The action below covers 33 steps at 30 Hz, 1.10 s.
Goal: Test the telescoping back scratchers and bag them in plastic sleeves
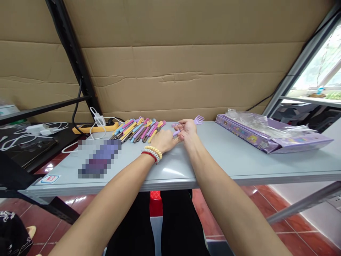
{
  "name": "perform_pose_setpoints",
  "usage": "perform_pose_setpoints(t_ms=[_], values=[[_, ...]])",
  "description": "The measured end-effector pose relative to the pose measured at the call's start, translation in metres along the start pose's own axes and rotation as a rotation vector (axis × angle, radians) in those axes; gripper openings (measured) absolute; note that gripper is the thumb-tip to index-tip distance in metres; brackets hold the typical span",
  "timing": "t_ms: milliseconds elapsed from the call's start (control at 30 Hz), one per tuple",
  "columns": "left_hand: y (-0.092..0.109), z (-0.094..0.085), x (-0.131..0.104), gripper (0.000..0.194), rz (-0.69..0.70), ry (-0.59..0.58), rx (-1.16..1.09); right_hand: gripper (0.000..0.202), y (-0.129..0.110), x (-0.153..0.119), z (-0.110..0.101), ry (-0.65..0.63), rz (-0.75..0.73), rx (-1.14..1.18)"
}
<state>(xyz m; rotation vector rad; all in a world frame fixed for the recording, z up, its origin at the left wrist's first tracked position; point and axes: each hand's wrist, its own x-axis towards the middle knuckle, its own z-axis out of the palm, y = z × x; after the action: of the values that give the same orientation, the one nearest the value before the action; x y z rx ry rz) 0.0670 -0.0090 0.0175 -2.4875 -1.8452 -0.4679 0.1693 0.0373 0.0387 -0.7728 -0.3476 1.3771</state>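
Observation:
My left hand [165, 140], with coiled yellow and white bands and a red string at the wrist, is closed on a short purple stick [176, 133]. Opposite it, my right hand [188, 128] curls its fingers around the same stick, close to the left fingertips. Behind the right hand a purple hand-shaped head [199, 120] with spread prongs sticks out; its lower part is hidden. Left of my hands lies a pile of colourful hand-headed sticks [138, 129] in pink, yellow, blue and purple, with dark lower ends.
A purple printed box [245, 137] with clear plastic wrapping [255, 121] lies on the right of the grey table [223, 170]. At left are a blurred-out flat item [101, 160], a yellow power strip [112, 127] and white cables. Cardboard [170, 71] walls the back.

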Motion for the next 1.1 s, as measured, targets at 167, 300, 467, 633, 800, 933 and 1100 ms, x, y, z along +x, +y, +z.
perform_pose_setpoints(t_ms=[167, 300, 467, 633, 800, 933, 1100], values=[[0.005, -0.005, -0.008, 0.077, -0.045, 0.035, 0.014, 0.042, -0.002, 0.001, -0.006, -0.163, -0.027, 0.052], [-0.005, -0.006, -0.012, 0.078, -0.062, 0.073, -0.013, 0.035, 0.006, 0.000, -0.007, -0.278, 0.020, 0.087], [-0.012, -0.006, -0.010, 0.079, -0.045, 0.022, -0.092, 0.034, 0.014, -0.005, -0.006, -0.292, 0.145, -0.044], [-0.007, -0.004, -0.006, 0.064, 0.032, -0.072, -0.149, 0.039, 0.013, -0.003, -0.003, -0.187, 0.125, -0.004], [-0.001, -0.003, -0.001, 0.067, -0.054, -0.073, -0.137, 0.046, 0.006, 0.002, -0.003, -0.058, 0.107, -0.018], [0.002, -0.005, -0.001, 0.073, -0.099, -0.095, -0.164, 0.047, -0.001, 0.003, -0.004, 0.020, 0.088, -0.052], [0.008, -0.007, -0.007, 0.081, -0.067, -0.081, -0.166, 0.048, -0.009, 0.008, -0.010, 0.072, 0.052, 0.005]])
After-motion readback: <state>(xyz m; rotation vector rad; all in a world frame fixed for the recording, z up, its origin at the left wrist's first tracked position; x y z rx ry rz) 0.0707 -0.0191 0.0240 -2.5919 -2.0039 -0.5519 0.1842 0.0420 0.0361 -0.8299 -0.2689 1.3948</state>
